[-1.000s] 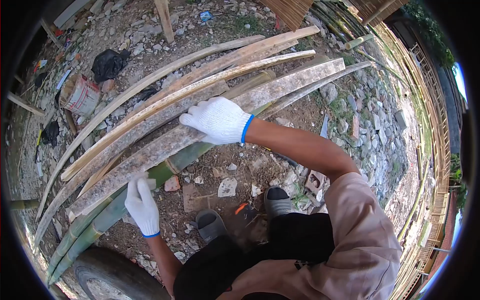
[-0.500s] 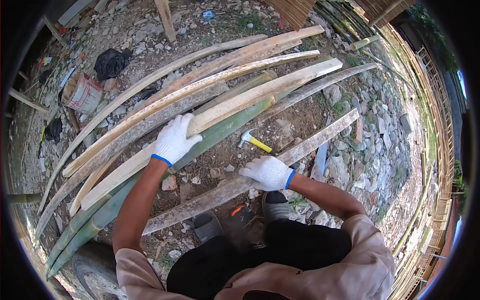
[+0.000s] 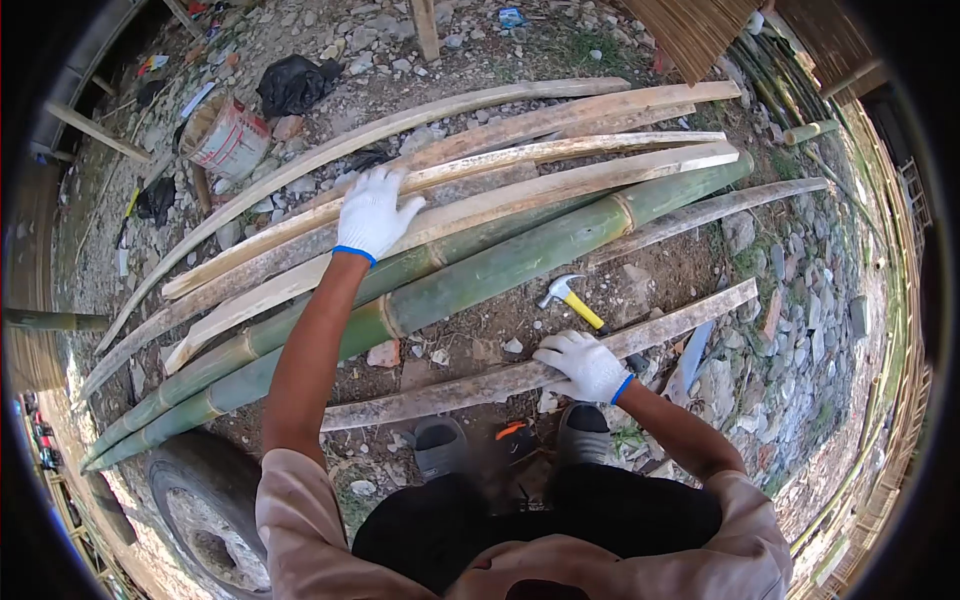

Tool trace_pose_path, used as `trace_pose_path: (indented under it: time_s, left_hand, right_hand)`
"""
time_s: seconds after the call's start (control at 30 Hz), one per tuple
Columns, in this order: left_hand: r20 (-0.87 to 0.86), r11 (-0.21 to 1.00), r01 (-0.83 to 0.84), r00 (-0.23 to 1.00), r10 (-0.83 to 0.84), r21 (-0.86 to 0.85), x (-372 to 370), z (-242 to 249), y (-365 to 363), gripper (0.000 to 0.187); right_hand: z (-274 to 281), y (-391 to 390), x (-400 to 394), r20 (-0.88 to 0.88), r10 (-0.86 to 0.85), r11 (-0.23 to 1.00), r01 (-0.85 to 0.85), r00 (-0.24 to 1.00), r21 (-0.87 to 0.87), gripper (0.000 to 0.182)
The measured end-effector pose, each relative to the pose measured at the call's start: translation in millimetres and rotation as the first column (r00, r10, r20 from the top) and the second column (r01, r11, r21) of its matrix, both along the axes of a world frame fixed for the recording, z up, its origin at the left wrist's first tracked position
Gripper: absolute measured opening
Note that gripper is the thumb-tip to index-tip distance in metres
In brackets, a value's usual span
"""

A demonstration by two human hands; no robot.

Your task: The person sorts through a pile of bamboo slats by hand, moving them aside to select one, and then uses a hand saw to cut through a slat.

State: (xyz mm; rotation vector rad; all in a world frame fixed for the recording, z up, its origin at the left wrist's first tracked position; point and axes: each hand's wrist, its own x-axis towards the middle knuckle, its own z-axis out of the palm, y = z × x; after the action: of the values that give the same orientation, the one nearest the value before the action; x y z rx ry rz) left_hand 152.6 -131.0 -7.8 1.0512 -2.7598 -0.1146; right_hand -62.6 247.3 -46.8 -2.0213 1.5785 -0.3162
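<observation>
My left hand [image 3: 372, 212], in a white knit glove with a blue cuff, lies across a pale wooden plank [image 3: 500, 202]. Its thumb stands apart, and its fingertips reach over the far edge toward the neighbouring planks. Just on the near side are two green bamboo poles [image 3: 520, 262]. My right hand [image 3: 585, 366], gloved alike, grips a rough, weathered plank [image 3: 440, 398] near my feet, fingers over its far edge. A claw hammer [image 3: 575, 300] with a yellow handle rests on the soil beyond that hand. A saw-like blade [image 3: 690, 355] lies partly under the weathered plank.
More long planks [image 3: 450, 105] lie side by side farther off. At the left are a dirty white bucket [image 3: 230, 140] and a black plastic bag [image 3: 298, 85]. A tyre [image 3: 205, 495] stands at lower left. Stones [image 3: 740, 400] cover the ground at right.
The pale plank has shifted away from me with my left hand, uncovering more of the front bamboo pole. My right hand stays on the weathered plank. The view has turned left.
</observation>
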Motion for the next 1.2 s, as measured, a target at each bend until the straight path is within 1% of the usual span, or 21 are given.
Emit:
trace_pose_path:
  time_s: [0.1,0.2,0.23,0.3,0.33,0.43,0.47,0.5,0.57,0.6,0.67,0.73,0.8,0.83,0.9,1.0,1.07,1.1,1.13,1.17,1.2]
  left_hand:
    - [0.132,0.994,-0.097,0.987,0.090,0.045,14,-35,-37,0.062]
    - [0.205,0.975,-0.127,0.975,0.089,0.182,20,-24,-59,0.060]
    - [0.213,0.974,-0.156,0.970,0.120,0.164,24,-20,-60,0.060]
    - [0.042,0.960,-0.188,0.982,0.183,0.208,22,-16,-64,0.062]
    - [0.038,0.961,-0.187,0.982,0.183,0.205,20,-3,-69,0.062]
    - [0.196,0.920,-0.229,0.965,0.172,0.317,11,54,-70,0.072]
    - [0.216,0.920,-0.206,0.967,0.138,0.332,7,67,-76,0.075]
    - [0.222,0.918,-0.221,0.963,0.152,0.329,5,75,-76,0.076]
    - [0.250,0.918,-0.171,0.965,0.082,0.359,7,84,-77,0.081]
    - [0.205,0.913,-0.118,0.978,0.039,0.391,13,87,-72,0.077]
    - [0.215,0.967,-0.015,0.976,-0.041,0.256,26,93,-44,0.073]
    - [0.261,0.982,-0.035,0.965,-0.015,0.187,31,90,-25,0.071]
    - [0.120,0.996,0.047,0.992,-0.038,-0.072,46,62,-20,0.065]
    - [0.116,0.995,0.071,0.991,-0.062,-0.077,47,67,-13,0.065]
    - [0.124,0.996,0.015,0.992,-0.004,-0.085,53,81,0,0.061]
    - [0.112,0.999,-0.026,0.993,0.029,-0.025,74,98,7,0.061]
    - [0.090,0.999,0.004,0.996,0.000,-0.041,90,110,3,0.060]
    - [0.109,0.984,0.010,0.994,-0.030,0.177,96,119,-1,0.059]
    - [0.122,0.921,0.008,0.991,-0.060,0.390,99,129,-2,0.059]
    - [0.117,0.809,-0.018,0.991,-0.063,0.587,96,140,3,0.061]
    - [0.117,0.812,-0.015,0.991,-0.065,0.583,101,135,2,0.061]
  right_hand:
    - [-3,-2,3,-0.026,-0.003,1.000,0.002,1.000,-0.023,0.059]
    - [1,-6,6,-0.071,0.004,1.000,-0.005,0.997,-0.016,0.058]
    - [-1,-7,6,-0.080,0.017,0.999,-0.020,0.997,-0.040,0.059]
    - [-6,-4,4,-0.098,0.028,0.997,-0.035,0.995,-0.066,0.062]
    - [-8,-5,4,-0.117,0.037,0.996,-0.046,0.992,-0.070,0.062]
    - [-2,-5,5,-0.101,0.020,0.999,-0.024,0.995,-0.041,0.060]
    - [-5,-4,3,-0.037,0.012,0.998,-0.014,0.999,-0.054,0.058]
    - [-9,0,1,-0.049,0.020,0.993,-0.026,0.999,-0.119,0.059]
    - [-6,2,-1,-0.090,0.046,0.998,-0.051,0.995,-0.047,0.060]
    - [-16,6,-3,-0.058,0.035,0.994,-0.041,0.998,-0.105,0.060]
    - [-13,7,-2,-0.067,0.030,0.996,-0.035,0.997,-0.077,0.060]
    - [-14,9,-3,-0.081,0.041,0.991,-0.051,0.996,-0.125,0.060]
    - [-19,11,-4,-0.062,0.008,0.987,-0.017,0.998,-0.158,0.061]
    - [-19,12,-4,-0.062,0.022,0.990,-0.031,0.998,-0.137,0.061]
    - [-17,12,-3,-0.066,0.034,0.994,-0.041,0.997,-0.106,0.063]
    - [-18,13,-4,-0.061,0.037,0.992,-0.044,0.997,-0.115,0.063]
    - [-20,11,-4,-0.041,0.011,0.989,-0.017,0.999,-0.148,0.064]
    - [-21,12,-3,-0.026,0.011,0.987,-0.015,1.000,-0.158,0.064]
    - [-21,14,-4,-0.014,0.014,0.986,-0.017,1.000,-0.164,0.064]
    - [-22,15,-4,-0.014,0.007,0.986,-0.009,1.000,-0.169,0.064]
    - [-22,15,-4,-0.009,0.010,0.985,-0.012,1.000,-0.175,0.063]
